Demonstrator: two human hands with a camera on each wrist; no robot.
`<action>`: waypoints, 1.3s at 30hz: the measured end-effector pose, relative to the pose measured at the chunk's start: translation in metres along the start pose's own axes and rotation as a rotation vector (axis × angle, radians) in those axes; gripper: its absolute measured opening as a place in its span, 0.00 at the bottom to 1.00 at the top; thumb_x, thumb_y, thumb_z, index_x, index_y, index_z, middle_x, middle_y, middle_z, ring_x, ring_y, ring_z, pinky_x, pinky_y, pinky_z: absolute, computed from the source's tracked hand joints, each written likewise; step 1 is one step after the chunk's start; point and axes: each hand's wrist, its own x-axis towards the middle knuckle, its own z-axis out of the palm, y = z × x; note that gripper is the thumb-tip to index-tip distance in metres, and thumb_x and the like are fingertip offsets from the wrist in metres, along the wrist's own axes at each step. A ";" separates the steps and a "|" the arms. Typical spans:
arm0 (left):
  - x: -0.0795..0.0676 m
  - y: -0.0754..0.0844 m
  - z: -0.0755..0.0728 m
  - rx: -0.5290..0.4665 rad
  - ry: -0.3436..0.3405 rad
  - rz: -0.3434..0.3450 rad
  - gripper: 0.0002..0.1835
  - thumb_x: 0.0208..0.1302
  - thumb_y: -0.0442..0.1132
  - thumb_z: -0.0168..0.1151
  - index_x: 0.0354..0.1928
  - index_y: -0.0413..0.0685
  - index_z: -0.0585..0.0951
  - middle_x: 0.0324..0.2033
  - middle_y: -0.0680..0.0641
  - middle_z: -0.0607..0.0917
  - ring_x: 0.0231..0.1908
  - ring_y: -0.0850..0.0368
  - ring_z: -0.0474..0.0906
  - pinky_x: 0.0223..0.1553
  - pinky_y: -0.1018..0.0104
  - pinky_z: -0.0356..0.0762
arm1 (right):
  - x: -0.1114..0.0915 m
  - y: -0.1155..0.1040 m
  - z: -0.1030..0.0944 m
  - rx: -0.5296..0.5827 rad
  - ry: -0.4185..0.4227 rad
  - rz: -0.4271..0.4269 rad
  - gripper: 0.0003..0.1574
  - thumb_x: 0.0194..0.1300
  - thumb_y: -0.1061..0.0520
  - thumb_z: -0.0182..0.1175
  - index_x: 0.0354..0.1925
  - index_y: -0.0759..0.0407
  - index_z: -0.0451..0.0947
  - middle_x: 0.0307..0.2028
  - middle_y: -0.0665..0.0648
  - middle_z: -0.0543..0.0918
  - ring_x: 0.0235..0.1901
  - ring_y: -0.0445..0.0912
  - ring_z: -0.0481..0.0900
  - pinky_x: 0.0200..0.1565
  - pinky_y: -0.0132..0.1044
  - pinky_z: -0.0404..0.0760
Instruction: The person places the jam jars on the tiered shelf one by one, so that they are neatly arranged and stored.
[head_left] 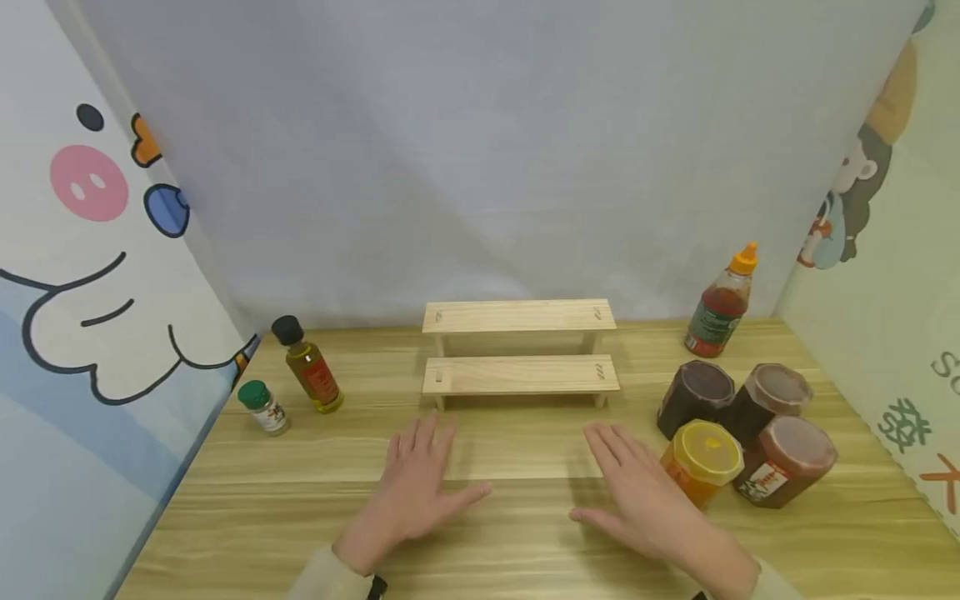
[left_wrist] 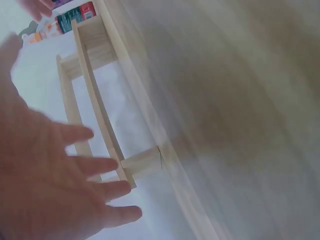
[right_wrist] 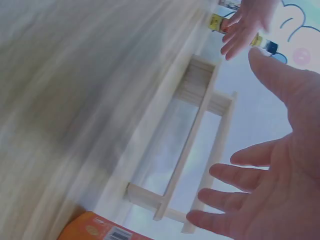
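A two-step wooden rack [head_left: 521,375] stands at the back middle of the table, both its shelves bare. My left hand [head_left: 415,487] is in front of its left end, palm down with fingers straight, and holds nothing. On the other side my right hand [head_left: 645,496] is likewise spread, holding nothing, just left of a jar with a yellow lid [head_left: 702,458]. In the left wrist view the left fingers [left_wrist: 107,192] appear in front of the rack [left_wrist: 100,110]. The right wrist view shows the right fingers [right_wrist: 235,175] spread beside the rack [right_wrist: 185,165].
Dark jars [head_left: 696,396] and a reddish-brown jar [head_left: 787,458] cluster at the right. Behind them is a red sauce bottle [head_left: 717,312] with an orange cap. At the left stand an oil bottle [head_left: 313,371] and a small green-capped shaker [head_left: 264,408]. Printed walls flank the table [head_left: 495,550].
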 end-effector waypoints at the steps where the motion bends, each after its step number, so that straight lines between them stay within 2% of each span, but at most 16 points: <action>1: 0.002 -0.001 -0.001 -0.019 0.026 0.003 0.52 0.57 0.75 0.47 0.72 0.45 0.57 0.70 0.34 0.54 0.67 0.31 0.48 0.63 0.32 0.47 | 0.000 -0.001 -0.002 0.011 0.009 0.001 0.63 0.54 0.31 0.65 0.71 0.67 0.52 0.68 0.66 0.59 0.66 0.63 0.56 0.64 0.59 0.58; 6: 0.013 -0.007 -0.007 -0.121 0.142 -0.013 0.42 0.67 0.65 0.47 0.70 0.38 0.60 0.67 0.32 0.60 0.65 0.35 0.56 0.63 0.39 0.55 | -0.005 -0.006 -0.012 0.086 0.055 0.007 0.60 0.55 0.34 0.66 0.72 0.63 0.52 0.67 0.64 0.62 0.65 0.59 0.59 0.64 0.54 0.60; 10: 0.021 -0.014 -0.008 -0.196 0.204 -0.066 0.40 0.70 0.63 0.43 0.68 0.36 0.62 0.64 0.32 0.65 0.62 0.38 0.62 0.62 0.44 0.62 | -0.010 -0.009 -0.021 0.146 0.108 0.005 0.57 0.55 0.37 0.68 0.72 0.61 0.54 0.65 0.62 0.66 0.62 0.57 0.64 0.60 0.54 0.68; 14: 0.029 -0.019 -0.009 -0.300 0.210 -0.158 0.41 0.70 0.64 0.42 0.68 0.35 0.61 0.62 0.32 0.67 0.61 0.38 0.64 0.60 0.44 0.64 | -0.014 -0.009 -0.031 0.173 0.157 0.000 0.56 0.55 0.38 0.68 0.72 0.56 0.55 0.63 0.60 0.69 0.59 0.56 0.69 0.54 0.54 0.74; 19: 0.037 -0.024 -0.012 -0.471 0.178 -0.293 0.42 0.68 0.65 0.45 0.69 0.36 0.59 0.60 0.33 0.69 0.55 0.39 0.71 0.54 0.44 0.71 | -0.018 -0.006 -0.045 0.200 0.209 -0.030 0.54 0.55 0.41 0.70 0.72 0.53 0.56 0.63 0.57 0.69 0.58 0.55 0.70 0.52 0.54 0.76; 20: 0.038 -0.025 -0.013 -0.517 0.166 -0.322 0.42 0.68 0.65 0.45 0.69 0.37 0.59 0.60 0.33 0.70 0.54 0.39 0.72 0.53 0.44 0.72 | -0.018 -0.005 -0.048 0.211 0.216 -0.034 0.54 0.55 0.43 0.71 0.72 0.53 0.56 0.63 0.56 0.68 0.53 0.52 0.75 0.49 0.50 0.78; 21: 0.039 -0.026 -0.014 -0.564 0.155 -0.350 0.42 0.68 0.65 0.46 0.69 0.37 0.59 0.60 0.33 0.70 0.54 0.39 0.72 0.53 0.43 0.72 | -0.019 -0.004 -0.050 0.212 0.229 -0.040 0.54 0.54 0.44 0.71 0.72 0.53 0.56 0.63 0.56 0.69 0.52 0.51 0.75 0.48 0.49 0.79; 23: 0.040 -0.027 -0.017 -0.651 0.145 -0.399 0.41 0.68 0.63 0.48 0.69 0.37 0.60 0.59 0.33 0.71 0.56 0.39 0.71 0.54 0.43 0.71 | -0.020 -0.002 -0.055 0.209 0.244 -0.048 0.53 0.54 0.46 0.72 0.71 0.53 0.57 0.62 0.56 0.69 0.43 0.45 0.78 0.44 0.45 0.81; 25: 0.042 -0.027 -0.018 -0.716 0.143 -0.440 0.39 0.69 0.61 0.49 0.68 0.38 0.62 0.59 0.34 0.71 0.58 0.39 0.69 0.56 0.43 0.69 | -0.021 0.001 -0.060 0.200 0.256 -0.048 0.52 0.54 0.47 0.72 0.71 0.53 0.58 0.62 0.56 0.69 0.41 0.44 0.78 0.42 0.44 0.82; 26: 0.043 -0.027 -0.019 -0.736 0.145 -0.453 0.37 0.69 0.60 0.49 0.68 0.37 0.63 0.59 0.34 0.71 0.58 0.39 0.69 0.56 0.44 0.69 | -0.021 0.003 -0.063 0.196 0.261 -0.047 0.52 0.54 0.48 0.72 0.71 0.53 0.58 0.62 0.56 0.69 0.41 0.44 0.79 0.41 0.44 0.82; 27: 0.044 -0.028 -0.019 -0.756 0.147 -0.467 0.36 0.69 0.59 0.50 0.67 0.37 0.64 0.59 0.34 0.72 0.58 0.39 0.68 0.56 0.44 0.69 | -0.022 0.005 -0.065 0.183 0.270 -0.047 0.51 0.54 0.48 0.72 0.70 0.53 0.59 0.62 0.56 0.69 0.46 0.47 0.77 0.43 0.46 0.81; 31: 0.048 -0.029 -0.017 -0.848 0.144 -0.502 0.35 0.69 0.57 0.53 0.66 0.38 0.65 0.59 0.34 0.71 0.58 0.40 0.68 0.56 0.45 0.70 | -0.023 0.012 -0.072 0.172 0.310 -0.056 0.52 0.53 0.50 0.73 0.70 0.53 0.59 0.63 0.56 0.69 0.55 0.53 0.73 0.46 0.50 0.80; 36: 0.053 -0.031 -0.011 -1.056 0.152 -0.527 0.35 0.70 0.51 0.53 0.68 0.32 0.60 0.59 0.31 0.70 0.56 0.38 0.69 0.56 0.50 0.72 | -0.025 0.021 -0.079 0.152 0.372 -0.056 0.54 0.49 0.55 0.76 0.70 0.55 0.60 0.63 0.55 0.69 0.58 0.52 0.71 0.46 0.48 0.78; 39: 0.056 -0.031 -0.006 -1.132 0.171 -0.540 0.32 0.72 0.47 0.52 0.65 0.28 0.61 0.56 0.31 0.71 0.55 0.39 0.70 0.56 0.53 0.72 | -0.027 0.026 -0.084 0.141 0.399 -0.038 0.54 0.47 0.57 0.76 0.69 0.56 0.61 0.62 0.56 0.70 0.56 0.52 0.73 0.43 0.47 0.79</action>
